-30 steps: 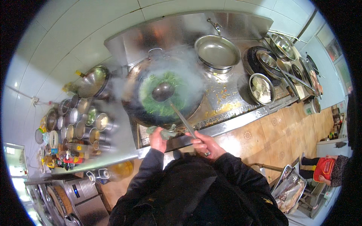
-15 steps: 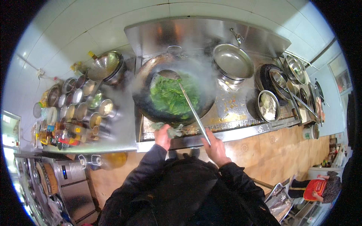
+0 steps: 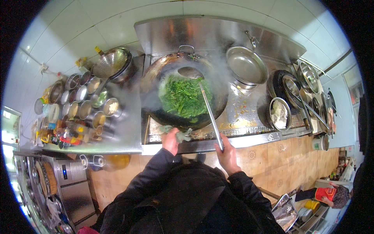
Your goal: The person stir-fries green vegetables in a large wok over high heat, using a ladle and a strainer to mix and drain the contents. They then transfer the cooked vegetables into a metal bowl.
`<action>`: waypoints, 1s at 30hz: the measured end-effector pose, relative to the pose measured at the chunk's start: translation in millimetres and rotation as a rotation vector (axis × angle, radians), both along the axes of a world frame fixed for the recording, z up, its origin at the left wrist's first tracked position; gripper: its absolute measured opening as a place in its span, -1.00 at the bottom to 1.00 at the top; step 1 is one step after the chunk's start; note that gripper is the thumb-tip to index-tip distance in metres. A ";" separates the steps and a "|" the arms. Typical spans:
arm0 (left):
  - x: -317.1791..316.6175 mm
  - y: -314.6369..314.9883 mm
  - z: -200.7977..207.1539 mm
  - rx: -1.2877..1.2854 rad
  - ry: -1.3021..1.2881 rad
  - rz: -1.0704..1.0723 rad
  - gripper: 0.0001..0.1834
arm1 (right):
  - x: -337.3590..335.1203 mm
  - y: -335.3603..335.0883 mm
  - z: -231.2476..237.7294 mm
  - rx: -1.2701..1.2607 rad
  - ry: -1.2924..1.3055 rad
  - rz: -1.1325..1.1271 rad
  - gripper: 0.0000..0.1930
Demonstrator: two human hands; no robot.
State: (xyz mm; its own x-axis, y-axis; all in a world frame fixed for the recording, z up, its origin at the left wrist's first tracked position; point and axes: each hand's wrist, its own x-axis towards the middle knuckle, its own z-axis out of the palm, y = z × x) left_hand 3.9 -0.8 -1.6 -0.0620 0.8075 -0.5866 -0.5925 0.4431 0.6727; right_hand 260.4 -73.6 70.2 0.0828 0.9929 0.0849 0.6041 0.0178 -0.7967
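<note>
A large dark wok [image 3: 150, 91] sits on the stove with chopped leafy greens [image 3: 183, 99] in it, steam rising from it. My right hand [image 3: 227, 156] is closed round the end of a long-handled metal ladle [image 3: 191, 72]. The ladle's bowl is at the far side of the greens, its handle slanting back over the wok's right part. At the wok's near rim, my left hand [image 3: 170, 142] grips a grey-green cloth [image 3: 183, 135]. Its fingers are partly covered by the cloth, and I cannot tell whether they press on the rim.
To the left stand a colander [image 3: 111, 64], several metal seasoning pots [image 3: 84, 110] and bottles [image 3: 72, 132]. A metal pan [image 3: 246, 65] sits right of the wok, under a tap [image 3: 252, 40]. Farther right is a bowl with white pieces [image 3: 279, 113]. A person in a red apron [image 3: 324, 194] stands at lower right.
The ladle's bowl has moved right and slightly away over the greens, and my right hand has come a little nearer. Steam over the wok is thinner. My left hand stays at the rim.
</note>
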 end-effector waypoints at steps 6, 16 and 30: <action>-0.5 1.1 -6.1 -0.030 -0.012 -0.006 -0.92 | -8.0 -3.8 22.5 -0.333 0.332 0.081 -0.53; 4.3 0.3 11.9 -0.029 0.009 0.068 -0.95 | -22.6 22.0 42.5 -0.593 0.518 0.315 -0.59; 4.3 1.9 2.5 -0.022 0.007 0.092 -0.96 | 9.3 12.7 42.3 -0.465 0.512 0.002 -0.49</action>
